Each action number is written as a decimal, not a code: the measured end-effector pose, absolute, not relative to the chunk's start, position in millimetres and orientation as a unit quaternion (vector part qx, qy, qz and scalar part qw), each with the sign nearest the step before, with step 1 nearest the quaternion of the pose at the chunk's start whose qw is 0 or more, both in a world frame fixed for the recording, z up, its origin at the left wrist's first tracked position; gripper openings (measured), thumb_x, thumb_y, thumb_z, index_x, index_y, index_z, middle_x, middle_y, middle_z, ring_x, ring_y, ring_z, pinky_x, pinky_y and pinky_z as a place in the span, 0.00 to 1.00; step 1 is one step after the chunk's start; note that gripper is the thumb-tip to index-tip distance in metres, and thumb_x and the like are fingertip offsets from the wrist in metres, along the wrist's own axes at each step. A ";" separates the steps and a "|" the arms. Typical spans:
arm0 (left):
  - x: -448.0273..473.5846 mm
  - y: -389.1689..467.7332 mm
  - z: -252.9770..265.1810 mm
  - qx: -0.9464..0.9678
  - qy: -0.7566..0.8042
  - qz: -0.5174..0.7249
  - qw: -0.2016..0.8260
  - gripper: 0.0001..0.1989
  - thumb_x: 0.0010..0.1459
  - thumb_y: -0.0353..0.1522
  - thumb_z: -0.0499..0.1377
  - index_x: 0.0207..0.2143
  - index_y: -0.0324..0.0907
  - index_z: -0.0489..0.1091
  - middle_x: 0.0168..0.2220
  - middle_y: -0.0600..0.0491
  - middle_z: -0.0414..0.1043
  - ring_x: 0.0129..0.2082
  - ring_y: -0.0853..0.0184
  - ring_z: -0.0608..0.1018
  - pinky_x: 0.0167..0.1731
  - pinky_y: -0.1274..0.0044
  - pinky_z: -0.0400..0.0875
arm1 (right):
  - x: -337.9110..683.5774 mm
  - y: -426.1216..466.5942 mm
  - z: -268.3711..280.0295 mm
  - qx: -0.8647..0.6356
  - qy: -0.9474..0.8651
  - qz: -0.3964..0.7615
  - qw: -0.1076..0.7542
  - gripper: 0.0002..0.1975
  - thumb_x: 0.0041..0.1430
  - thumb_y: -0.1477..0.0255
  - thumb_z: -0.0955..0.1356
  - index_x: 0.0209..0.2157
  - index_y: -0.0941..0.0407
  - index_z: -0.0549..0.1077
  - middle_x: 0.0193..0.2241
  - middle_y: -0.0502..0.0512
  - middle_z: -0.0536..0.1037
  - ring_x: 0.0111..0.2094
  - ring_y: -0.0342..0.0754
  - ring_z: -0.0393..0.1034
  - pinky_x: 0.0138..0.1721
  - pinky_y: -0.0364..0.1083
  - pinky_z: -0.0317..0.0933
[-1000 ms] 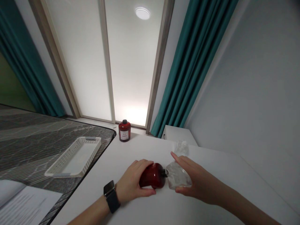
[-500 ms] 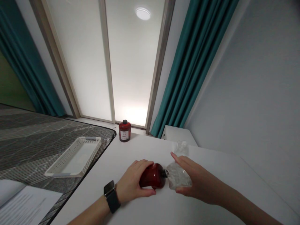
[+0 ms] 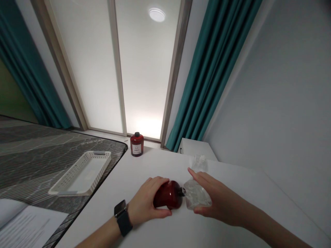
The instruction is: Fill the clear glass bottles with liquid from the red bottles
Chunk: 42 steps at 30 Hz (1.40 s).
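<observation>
A dark red bottle lies tilted over the white table, its black neck pointing right. My left hand, with a watch on the wrist, is closed round the bottle's base end. My right hand grips a clear, crinkled piece of plastic, thumb below and fingers above. The bottle's neck meets the plastic's left edge; whether it goes inside I cannot tell. Just behind, another clear, crinkled plastic piece rests on the table.
A second red bottle with a black cap and white label stands upright at the table's far edge. To the left, a white perforated basket and printed papers lie on a grey patterned surface. A white cabinet stands behind.
The view has shifted very slightly. Both hands, the bottle and the plastic keep nearly the same positions.
</observation>
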State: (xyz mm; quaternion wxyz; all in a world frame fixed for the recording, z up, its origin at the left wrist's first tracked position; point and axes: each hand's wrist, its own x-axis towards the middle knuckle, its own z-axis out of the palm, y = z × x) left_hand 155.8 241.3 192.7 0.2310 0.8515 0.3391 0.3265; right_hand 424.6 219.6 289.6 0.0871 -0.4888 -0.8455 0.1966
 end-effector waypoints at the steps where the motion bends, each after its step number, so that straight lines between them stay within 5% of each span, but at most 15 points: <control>1: 156.2 240.8 192.7 0.851 0.338 0.327 0.232 0.40 0.46 0.40 0.72 0.57 0.46 0.57 0.51 0.48 0.70 0.45 0.56 0.74 0.46 0.66 0.68 | 424.9 218.9 290.3 -0.490 -0.846 0.195 0.085 0.52 0.47 0.71 0.76 0.69 0.54 0.47 0.60 0.64 0.67 0.61 0.63 0.61 0.61 0.61 0.57; 42: 166.3 232.2 190.8 0.843 0.331 0.342 0.250 0.37 0.46 0.40 0.71 0.56 0.45 0.60 0.50 0.46 0.71 0.45 0.55 0.74 0.47 0.65 0.69 | 433.3 206.3 302.9 -0.495 -0.847 0.188 0.051 0.50 0.49 0.68 0.75 0.69 0.54 0.49 0.65 0.65 0.60 0.65 0.62 0.55 0.64 0.61 0.51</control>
